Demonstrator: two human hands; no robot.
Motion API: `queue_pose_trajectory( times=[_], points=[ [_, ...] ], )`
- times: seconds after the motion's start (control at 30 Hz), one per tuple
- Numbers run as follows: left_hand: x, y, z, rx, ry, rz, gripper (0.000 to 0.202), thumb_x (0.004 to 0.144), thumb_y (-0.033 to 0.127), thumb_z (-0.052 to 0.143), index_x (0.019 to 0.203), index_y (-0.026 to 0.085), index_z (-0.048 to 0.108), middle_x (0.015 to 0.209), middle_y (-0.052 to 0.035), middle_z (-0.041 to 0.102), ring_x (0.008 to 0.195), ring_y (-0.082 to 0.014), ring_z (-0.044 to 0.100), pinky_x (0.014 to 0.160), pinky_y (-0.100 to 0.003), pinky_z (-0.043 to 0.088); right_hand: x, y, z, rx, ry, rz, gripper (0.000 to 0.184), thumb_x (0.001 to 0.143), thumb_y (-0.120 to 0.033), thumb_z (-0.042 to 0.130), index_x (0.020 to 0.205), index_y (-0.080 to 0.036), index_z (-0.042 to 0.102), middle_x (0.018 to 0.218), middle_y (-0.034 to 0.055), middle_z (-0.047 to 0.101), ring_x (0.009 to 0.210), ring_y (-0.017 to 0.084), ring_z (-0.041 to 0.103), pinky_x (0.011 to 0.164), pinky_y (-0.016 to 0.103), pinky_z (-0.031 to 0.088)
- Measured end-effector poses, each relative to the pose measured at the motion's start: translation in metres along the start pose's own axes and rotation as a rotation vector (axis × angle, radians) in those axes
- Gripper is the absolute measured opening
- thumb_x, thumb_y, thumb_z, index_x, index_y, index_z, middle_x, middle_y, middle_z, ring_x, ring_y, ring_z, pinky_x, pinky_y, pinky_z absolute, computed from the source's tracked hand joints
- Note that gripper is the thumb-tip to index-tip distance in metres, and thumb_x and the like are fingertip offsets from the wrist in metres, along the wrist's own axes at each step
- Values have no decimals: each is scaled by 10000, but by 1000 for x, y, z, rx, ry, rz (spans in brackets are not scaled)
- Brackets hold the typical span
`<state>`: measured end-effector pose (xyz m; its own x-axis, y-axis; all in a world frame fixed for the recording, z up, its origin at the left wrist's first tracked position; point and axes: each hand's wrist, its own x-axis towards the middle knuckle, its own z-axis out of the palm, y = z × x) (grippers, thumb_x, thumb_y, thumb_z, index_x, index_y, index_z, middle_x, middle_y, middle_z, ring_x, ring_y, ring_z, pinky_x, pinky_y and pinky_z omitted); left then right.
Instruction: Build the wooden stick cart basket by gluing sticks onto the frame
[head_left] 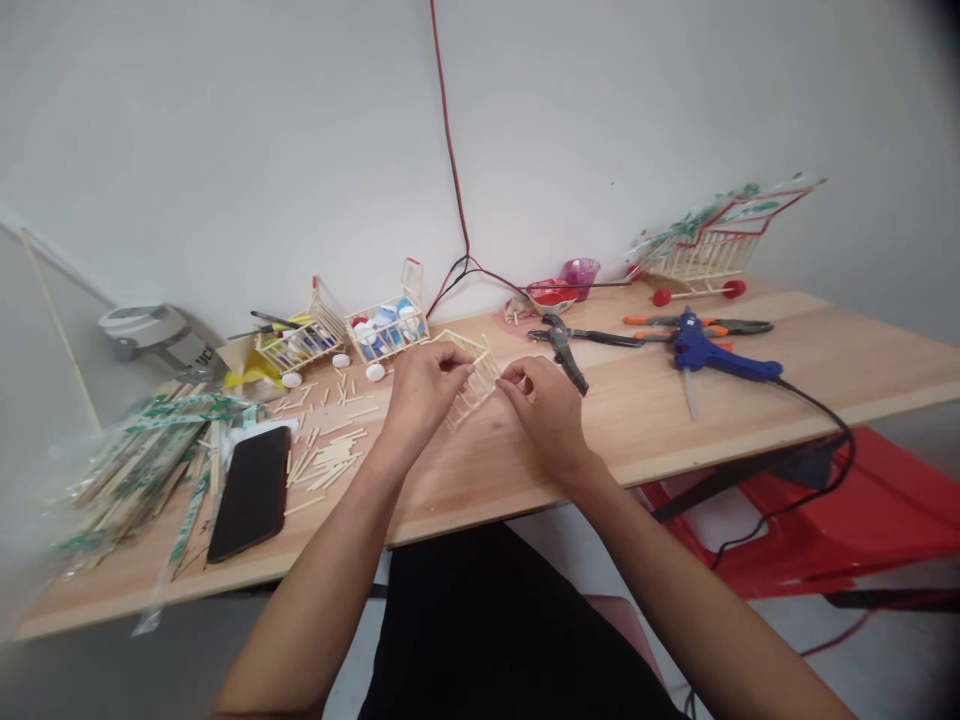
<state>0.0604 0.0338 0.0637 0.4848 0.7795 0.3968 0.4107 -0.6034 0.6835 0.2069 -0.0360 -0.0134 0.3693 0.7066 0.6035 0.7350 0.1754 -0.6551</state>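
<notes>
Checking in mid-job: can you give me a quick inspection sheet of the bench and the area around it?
Surface: light wooden tabletop, sticks scattered across its left part.
Job's things: small stick frame, pinched between both hands.
Clutter: loose sticks, wrapped chopsticks, black phone, two pairs of pliers, finished stick carts.
Hands: left hand and right hand both on the frame.
Cables: black cord from blue glue gun runs over the table edge; red wire runs down the wall.
Surroundings: white wall, red plastic stool.

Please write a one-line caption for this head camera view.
The left hand and right hand hold a small stick cart frame.
</notes>
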Motion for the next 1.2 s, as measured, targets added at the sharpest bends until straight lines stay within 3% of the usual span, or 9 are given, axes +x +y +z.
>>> queue_pose_trajectory(
  times=[0.17,0.3,0.4,0.53,0.67,0.87,1.2],
  points=[
    [0,1,-4,-12,-7,-8,115,738,121,625,748,149,737,704,-21,719,625,-143,656,587,-229,501,4,11,-2,246,-4,184,209,786,-307,663,947,-189,601,959,52,655,729,149,554,744,321,467],
    [1,-1,-7,-48,37,-8,117,744,129,628,764,144,742,722,-22,723,643,-142,660,606,-231,513,4,18,-2,515,-124,394,302,776,-390,671,985,-182,604,961,74,682,839,176,623,750,318,486],
    [1,-4,-9,-96,78,-7,109,750,145,632,764,141,739,734,-21,728,623,-132,653,595,-228,511,3,18,1,641,-241,490,319,795,-444,660,952,-167,642,975,94,709,839,168,624,649,271,454],
    [0,-9,-8,-160,98,9,100,747,160,641,759,142,739,753,-24,737,631,-130,657,598,-227,517,3,18,4,838,-375,548,354,794,-473,680,966,-165,693,1072,112,715,865,161,628,540,226,377],
    [-2,-9,-8,-180,88,-10,112,747,179,651,785,144,751,763,-35,743,653,-143,668,606,-237,527,5,17,7,984,-443,609,333,736,-466,743,867,-161,718,995,102,721,826,144,619,525,208,353],
    [-4,-6,-6,-182,78,-32,112,743,171,655,791,144,753,769,-38,744,650,-143,671,608,-237,538,7,13,10,1019,-421,622,317,658,-446,795,766,-162,705,880,66,691,717,110,562,500,210,324],
    [-6,-5,-7,-149,72,-18,120,754,165,652,804,144,759,767,-37,744,648,-141,670,618,-239,538,7,19,12,991,-424,600,303,696,-453,771,774,-166,709,764,27,666,572,67,449,517,226,327]
  ],
)
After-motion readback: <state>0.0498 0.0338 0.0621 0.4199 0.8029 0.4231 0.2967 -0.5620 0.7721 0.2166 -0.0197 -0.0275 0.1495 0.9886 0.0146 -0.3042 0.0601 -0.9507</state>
